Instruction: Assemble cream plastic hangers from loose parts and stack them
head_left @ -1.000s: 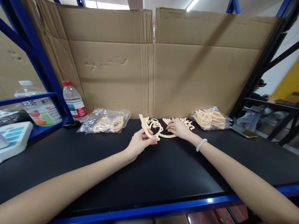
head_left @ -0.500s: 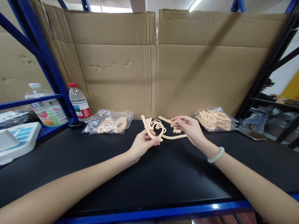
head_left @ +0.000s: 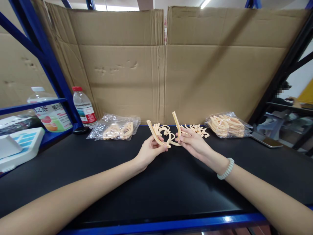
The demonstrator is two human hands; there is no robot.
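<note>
My left hand (head_left: 149,151) is closed around the lower end of a pale, curved wood-like strip (head_left: 153,130), which slants up and to the left. In my right hand (head_left: 195,144) a second pale strip (head_left: 177,123) stands nearly upright, pinched near its bottom between thumb and fingers. The two strips are apart, with a gap between them. On the black tabletop (head_left: 156,189), just behind my hands, lie curved pale pieces (head_left: 164,130). Small scroll-shaped pieces (head_left: 199,130) lie in a cluster beyond my right hand, which partly covers them.
Clear plastic bags of similar pieces lie at the back left (head_left: 113,129) and back right (head_left: 227,125). A phone-like slab (head_left: 266,140) sits beside the right bag. A red-capped bottle (head_left: 84,107) stands at left. Cardboard (head_left: 122,75) walls the back.
My right hand has turned its strip from nearly level to nearly upright and moved it slightly left. The scroll-shaped cluster behind that hand shows more now. My left hand is almost still.
</note>
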